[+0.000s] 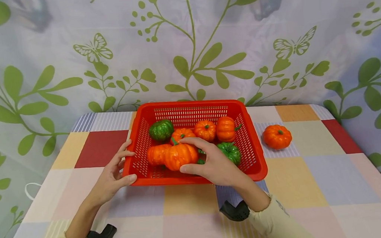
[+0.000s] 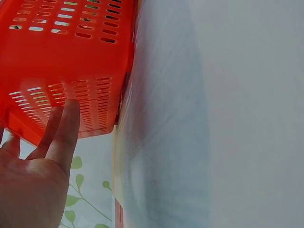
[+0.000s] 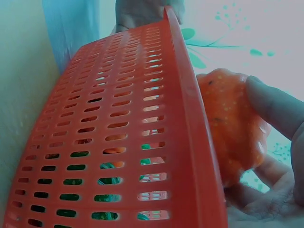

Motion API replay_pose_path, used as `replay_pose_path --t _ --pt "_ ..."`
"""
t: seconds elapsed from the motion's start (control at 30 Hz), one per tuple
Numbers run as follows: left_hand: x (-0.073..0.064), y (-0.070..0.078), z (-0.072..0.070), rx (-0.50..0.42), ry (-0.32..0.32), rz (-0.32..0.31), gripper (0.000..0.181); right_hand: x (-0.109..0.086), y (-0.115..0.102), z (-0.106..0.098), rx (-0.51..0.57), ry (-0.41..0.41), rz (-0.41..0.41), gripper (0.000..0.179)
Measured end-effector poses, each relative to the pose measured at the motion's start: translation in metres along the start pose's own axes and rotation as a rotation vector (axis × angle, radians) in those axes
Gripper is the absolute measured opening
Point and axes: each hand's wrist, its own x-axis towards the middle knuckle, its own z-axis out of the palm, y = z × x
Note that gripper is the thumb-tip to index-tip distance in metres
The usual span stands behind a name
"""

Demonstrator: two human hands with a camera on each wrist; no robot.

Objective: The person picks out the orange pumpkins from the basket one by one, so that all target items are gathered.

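In the head view my right hand (image 1: 214,164) grips a small orange pumpkin (image 1: 180,156) with a green stem, thumb in front and fingers over the top. The right wrist view shows this pumpkin (image 3: 230,123) level with the basket's rim. My left hand (image 1: 109,177) holds the front left corner of the red plastic basket (image 1: 195,178), thumb on the front rim and fingertips on the left rim. Inside the basket lie several orange pumpkins (image 1: 205,130), a dark green one (image 1: 161,130) at the back left and a green one (image 1: 231,153) at the right, partly hidden.
Another orange pumpkin (image 1: 277,137) sits on the checked tablecloth (image 1: 296,181), to the right of the basket. A leaf-patterned curtain (image 1: 184,41) hangs close behind the table. Black wrist devices (image 1: 102,236) are worn on both wrists.
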Motion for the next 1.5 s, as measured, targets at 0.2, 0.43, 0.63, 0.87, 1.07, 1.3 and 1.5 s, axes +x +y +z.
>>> replay_pose_path --t 0.2,0.43,0.63,0.87,1.07,1.3,1.5 --pt "0.0 -0.001 0.0 0.002 0.001 -0.001 0.055 -0.007 -0.003 -0.004 0.081 0.009 0.032 0.057" --pt "0.0 -0.001 0.001 -0.003 0.002 -0.003 0.056 -0.017 -0.003 -0.008 0.08 0.009 0.013 0.057" --pt "0.0 -0.001 0.002 0.009 0.007 -0.006 0.055 -0.021 -0.003 -0.011 0.159 0.036 0.002 0.056" --pt "-0.001 0.0 0.002 0.013 0.012 -0.018 0.054 -0.028 -0.005 -0.017 0.299 0.042 0.028 0.059" --pt "-0.001 0.0 0.002 0.018 0.013 -0.019 0.053 -0.032 -0.003 -0.019 0.343 0.064 -0.025 0.052" --pt "-0.001 0.0 0.003 0.017 0.017 -0.024 0.053 -0.036 0.001 -0.021 0.327 0.137 -0.04 0.038" --pt "-0.001 0.001 0.003 0.016 0.018 -0.021 0.054 -0.041 0.002 -0.024 0.324 0.134 -0.046 0.032"
